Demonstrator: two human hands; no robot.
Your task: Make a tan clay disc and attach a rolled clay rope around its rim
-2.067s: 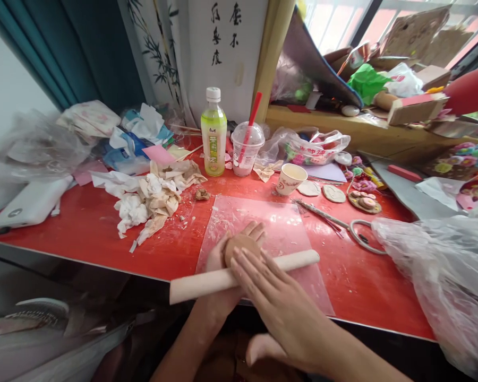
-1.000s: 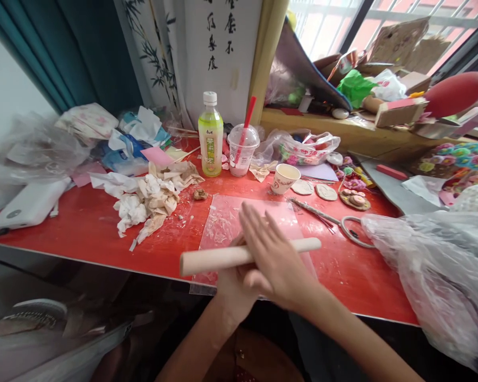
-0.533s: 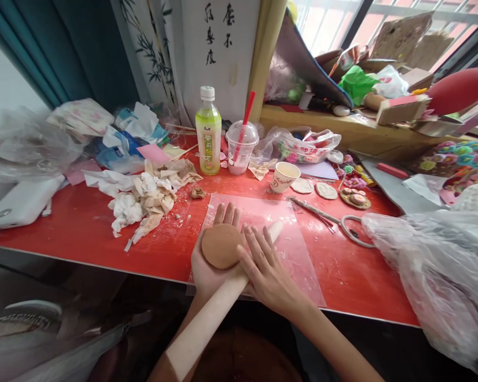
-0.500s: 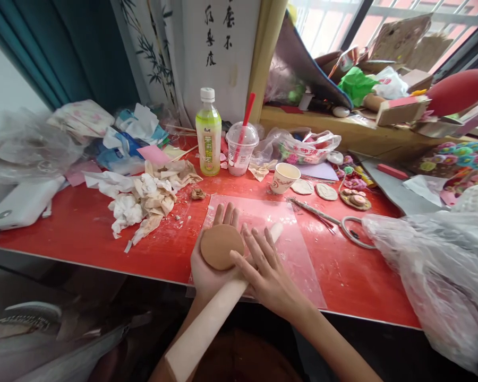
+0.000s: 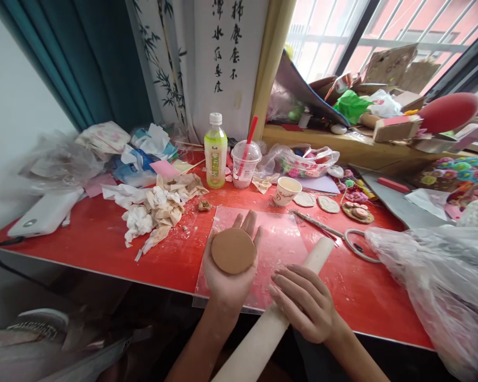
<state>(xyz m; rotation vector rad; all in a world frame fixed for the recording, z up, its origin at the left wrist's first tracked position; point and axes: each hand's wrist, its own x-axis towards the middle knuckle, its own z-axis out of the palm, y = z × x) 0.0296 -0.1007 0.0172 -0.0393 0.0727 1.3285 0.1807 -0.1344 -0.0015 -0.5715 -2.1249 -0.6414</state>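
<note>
At six o'clock over the table, the outspread left hand supports a brown clay disc, presumably keeping it flat; at five, the right hand clasps a rolling pin.

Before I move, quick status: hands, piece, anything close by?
Left hand open, palm up, brown disc lying on it. Right hand gripping pale rod. Paper cup standing just beyond plastic sheet.
</note>
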